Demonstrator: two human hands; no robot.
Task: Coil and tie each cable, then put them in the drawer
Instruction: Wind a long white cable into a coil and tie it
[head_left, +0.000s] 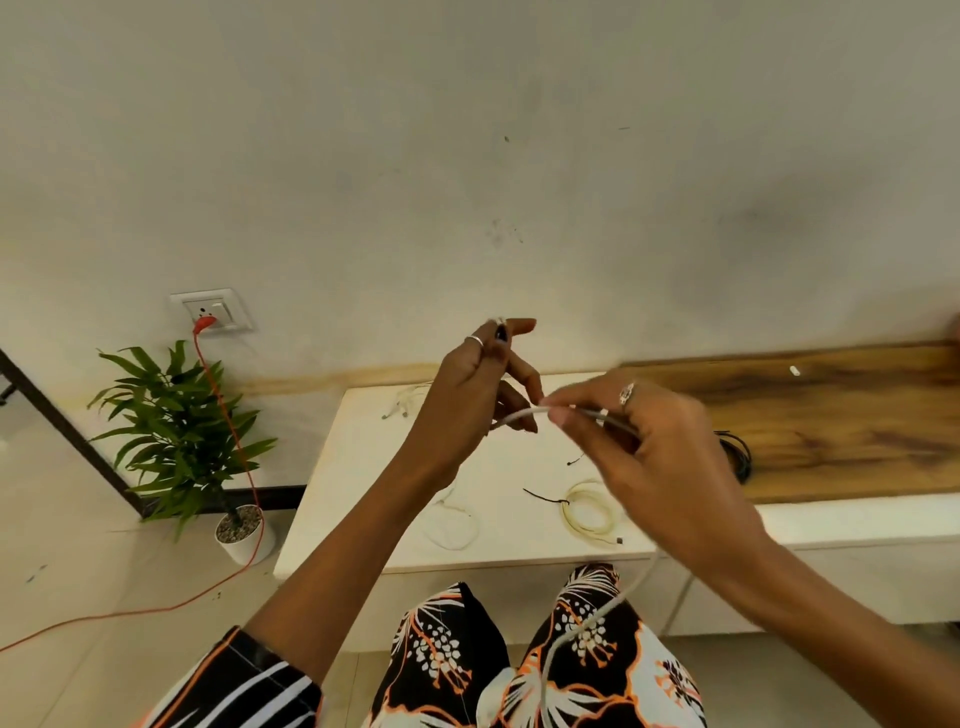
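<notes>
A white cable (524, 414) runs between my two hands above the low white cabinet (343, 499). My left hand (483, 379) holds one end of it with curled fingers, the index finger raised. My right hand (634, 447) pinches the cable between thumb and forefinger; the rest of the white cable hangs down over my lap (582, 623). On the cabinet top lie a tied yellowish coil (589, 509), a loose white cable (452, 525), a pale cable at the back (402, 402) and a black coil (737, 454) by the wooden top.
A wooden counter (841, 415) with a small white piece (795, 370) extends to the right. A potted plant (182, 441) stands on the floor at left. An orange cord (234, 447) runs from a wall socket (213, 310) across the floor.
</notes>
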